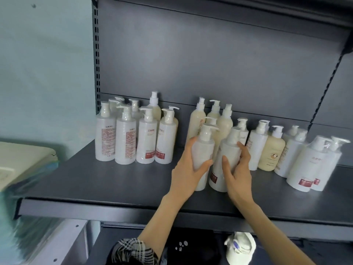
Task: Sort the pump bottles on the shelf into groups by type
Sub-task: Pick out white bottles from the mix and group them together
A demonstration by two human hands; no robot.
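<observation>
Your left hand [189, 169] grips left bottle [203, 148], right hand [238, 169] grips right bottle [230, 150], both upright; white group [126, 134] stands leftward, nearer your left hand.

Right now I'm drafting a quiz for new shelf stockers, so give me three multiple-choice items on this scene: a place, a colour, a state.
1. Where does the squat cream bottle stand?
A. At the shelf's left end.
B. To the right of the right hand.
C. On the lower level.

2. What colour is the shelf?
A. White.
B. Red.
C. Dark grey.

3. What is the left hand doing?
A. Gripping a white pump bottle.
B. Hanging empty.
C. Pressing a pump head.

Answers:
1 B: it stands in the row beyond the right hand, which grips a second white bottle.
2 C: its bare board is dark grey.
3 A: the fingers and thumb curl round the bottle's body.
</observation>
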